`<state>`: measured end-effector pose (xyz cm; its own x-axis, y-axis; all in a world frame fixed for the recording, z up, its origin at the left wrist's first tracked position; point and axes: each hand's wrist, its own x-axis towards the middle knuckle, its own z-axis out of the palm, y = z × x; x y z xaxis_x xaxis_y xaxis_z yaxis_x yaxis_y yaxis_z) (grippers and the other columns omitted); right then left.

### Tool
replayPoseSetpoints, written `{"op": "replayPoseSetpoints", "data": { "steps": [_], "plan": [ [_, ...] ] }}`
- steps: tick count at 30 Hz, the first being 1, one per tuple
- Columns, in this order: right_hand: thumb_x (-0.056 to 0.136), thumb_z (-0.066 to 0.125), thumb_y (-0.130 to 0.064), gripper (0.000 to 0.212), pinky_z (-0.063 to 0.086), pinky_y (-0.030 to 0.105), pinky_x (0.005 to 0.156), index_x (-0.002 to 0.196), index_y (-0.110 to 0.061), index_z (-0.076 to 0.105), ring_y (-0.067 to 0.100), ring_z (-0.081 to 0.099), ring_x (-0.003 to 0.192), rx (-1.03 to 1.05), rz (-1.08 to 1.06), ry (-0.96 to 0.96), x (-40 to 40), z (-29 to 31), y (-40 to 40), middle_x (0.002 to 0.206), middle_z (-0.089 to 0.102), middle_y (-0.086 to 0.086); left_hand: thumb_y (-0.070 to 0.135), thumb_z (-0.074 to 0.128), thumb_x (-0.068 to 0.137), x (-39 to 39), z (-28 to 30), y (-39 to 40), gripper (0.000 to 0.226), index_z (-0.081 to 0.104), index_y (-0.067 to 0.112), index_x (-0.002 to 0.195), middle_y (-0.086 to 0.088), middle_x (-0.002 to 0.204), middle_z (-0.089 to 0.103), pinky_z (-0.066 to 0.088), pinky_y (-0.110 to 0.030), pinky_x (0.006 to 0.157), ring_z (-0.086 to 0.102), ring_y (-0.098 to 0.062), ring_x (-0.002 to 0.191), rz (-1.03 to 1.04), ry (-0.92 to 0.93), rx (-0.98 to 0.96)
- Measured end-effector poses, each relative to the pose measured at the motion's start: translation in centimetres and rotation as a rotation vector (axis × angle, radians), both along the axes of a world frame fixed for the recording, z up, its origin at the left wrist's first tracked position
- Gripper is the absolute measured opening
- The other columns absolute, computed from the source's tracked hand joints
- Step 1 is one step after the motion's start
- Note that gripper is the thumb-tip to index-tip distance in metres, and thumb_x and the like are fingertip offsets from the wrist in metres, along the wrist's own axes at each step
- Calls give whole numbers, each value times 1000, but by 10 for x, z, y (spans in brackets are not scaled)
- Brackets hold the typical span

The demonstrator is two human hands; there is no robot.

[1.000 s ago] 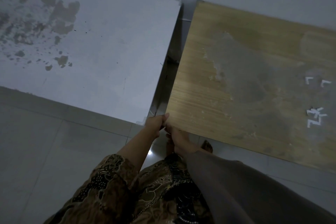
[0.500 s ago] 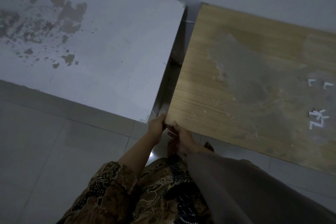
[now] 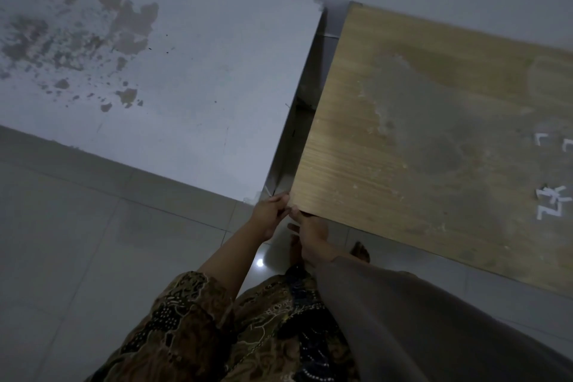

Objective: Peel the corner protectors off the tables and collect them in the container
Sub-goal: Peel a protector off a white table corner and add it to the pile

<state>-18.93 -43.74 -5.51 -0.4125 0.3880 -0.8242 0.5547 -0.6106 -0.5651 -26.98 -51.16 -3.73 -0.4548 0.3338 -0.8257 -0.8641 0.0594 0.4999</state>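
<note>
I am working both hands at the near left corner of the wooden table. My left hand is curling its fingers at that corner, and my right hand is pressing in just beside it from the near edge; whether either is actually pinching a corner protector, I cannot tell, since the protector itself is hidden. Farther right on the same top, about 4 peeled protectors are lying loose, not yet collected. No container is showing. Across the gap, the white table is showing residue at its near right corner.
</note>
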Motion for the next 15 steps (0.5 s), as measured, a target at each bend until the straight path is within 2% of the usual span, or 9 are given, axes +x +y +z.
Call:
{"op": "replayPoseSetpoints", "data": {
  "steps": [4,7,10,15],
  "plan": [
    [90,67,-25,8,53,28,61,96,-20,67,13,70,78,-56,-37,25,-1,3,-2,90,72,-3,11,45,99,-1,-1,-1,27,60,0,119,-9,109,65,55,-17,70,63,-14,92,43,-13,19],
    [89,69,-25,23,53,26,66,109,-14,66,13,69,86,-94,-54,51,0,5,2,98,72,0,13,51,97,-2,-2,-2,21,64,0,106,-10,100,68,57,-17,65,65,-16,90,84,-30,9],
    [87,70,-31,28,54,27,75,111,-16,66,15,67,97,-113,-4,78,5,4,7,105,71,1,11,56,94,-5,-2,-1,19,65,-1,105,-10,97,68,57,-18,64,66,-17,87,80,-17,-22],
    [84,75,-25,22,52,26,73,103,-16,69,14,66,94,-85,28,76,10,0,9,104,71,3,8,56,94,-8,-3,1,28,60,-5,118,-15,108,64,54,-24,78,65,-18,87,40,-4,-51]
  ]
}}
